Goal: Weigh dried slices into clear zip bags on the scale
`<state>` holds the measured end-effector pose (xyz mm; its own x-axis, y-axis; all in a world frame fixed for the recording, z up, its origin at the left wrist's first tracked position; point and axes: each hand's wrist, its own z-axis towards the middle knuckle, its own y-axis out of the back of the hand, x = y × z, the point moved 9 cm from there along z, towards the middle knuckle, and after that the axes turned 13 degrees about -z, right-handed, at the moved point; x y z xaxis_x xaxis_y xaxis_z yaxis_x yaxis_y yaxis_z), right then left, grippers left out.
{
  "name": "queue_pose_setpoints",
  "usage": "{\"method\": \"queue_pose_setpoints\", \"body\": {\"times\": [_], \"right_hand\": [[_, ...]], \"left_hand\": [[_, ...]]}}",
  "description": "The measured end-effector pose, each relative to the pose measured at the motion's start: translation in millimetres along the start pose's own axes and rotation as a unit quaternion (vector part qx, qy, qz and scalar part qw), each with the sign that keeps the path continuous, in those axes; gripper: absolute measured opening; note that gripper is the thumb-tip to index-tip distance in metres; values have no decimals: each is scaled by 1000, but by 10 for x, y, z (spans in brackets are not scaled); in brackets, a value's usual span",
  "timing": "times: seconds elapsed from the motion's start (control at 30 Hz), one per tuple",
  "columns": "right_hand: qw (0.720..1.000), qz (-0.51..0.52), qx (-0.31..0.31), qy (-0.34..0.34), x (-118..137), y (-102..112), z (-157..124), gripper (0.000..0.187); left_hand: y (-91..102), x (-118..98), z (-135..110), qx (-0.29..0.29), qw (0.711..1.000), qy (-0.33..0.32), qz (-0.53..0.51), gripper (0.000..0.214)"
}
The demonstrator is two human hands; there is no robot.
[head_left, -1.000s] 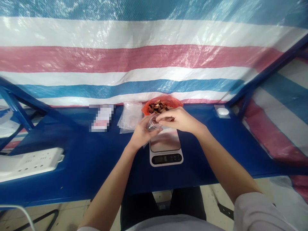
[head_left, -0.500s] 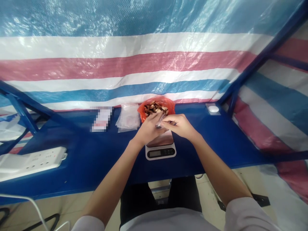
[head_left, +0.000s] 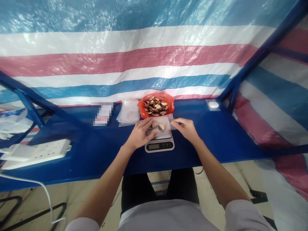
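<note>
A clear plastic bag (head_left: 166, 120) lies on the kitchen scale (head_left: 159, 146), with a few brown-and-cream dried slices (head_left: 161, 127) inside. My left hand (head_left: 141, 134) rests over the bag's left part, fingers stretched out and thumb apart, partly covering the slices. At the bag's right end, my right hand (head_left: 185, 129) pinches its edge between thumb and fingers. Just behind the scale stands an open red plastic bag (head_left: 141, 110) full of similar slices (head_left: 156, 106). The reading on the scale's display is too small to make out.
A stack of clear bags (head_left: 129, 112) lies left of the red bag, beside a blurred-out paper item (head_left: 103, 114). On the blue table (head_left: 96, 150) are a white power strip (head_left: 40, 154) at left and a white round object (head_left: 213, 105) at far right. Striped sheeting (head_left: 120, 64) hangs behind.
The clear bag has come down onto the scale and lies flat. My hands have moved apart, the left opening out over the bag, the right keeping its pinch at the edge.
</note>
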<state>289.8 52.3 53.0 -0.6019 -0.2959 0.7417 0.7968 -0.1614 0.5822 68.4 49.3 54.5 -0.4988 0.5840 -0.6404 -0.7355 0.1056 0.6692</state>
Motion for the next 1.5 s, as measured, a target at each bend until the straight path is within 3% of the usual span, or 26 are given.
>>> {"method": "queue_pose_setpoints", "body": {"times": [0.27, 0.4, 0.53, 0.63, 0.77, 1.0, 1.2, 1.5], "right_hand": [[1000, -7, 20, 0, -103, -120, 0, 26], [999, -16, -18, -35, -230, 42, -39, 37], [981, -187, -50, -14, -290, 219, -139, 31], [952, -305, -16, 22, -312, 127, -213, 33], [916, -400, 31, 18, -387, -43, -265, 41], [900, -432, 54, -12, -436, -84, -262, 43], [887, -458, 61, -16, -450, -97, -262, 44], [892, -448, 56, -14, -439, -88, -263, 43]], "left_hand": [[20, 94, 13, 8, 1000, 12, -10, 54], [201, 149, -66, -46, 998, 9, -35, 52], [380, 361, -188, -91, 995, 33, -1, 51], [378, 562, -242, -64, 995, 63, 47, 54], [302, 733, -289, -19, 992, 92, 89, 60], [272, 759, -320, -21, 987, 101, 119, 57], [238, 711, -313, 14, 976, 132, 174, 58], [230, 693, -309, 24, 968, 146, 201, 58]]}}
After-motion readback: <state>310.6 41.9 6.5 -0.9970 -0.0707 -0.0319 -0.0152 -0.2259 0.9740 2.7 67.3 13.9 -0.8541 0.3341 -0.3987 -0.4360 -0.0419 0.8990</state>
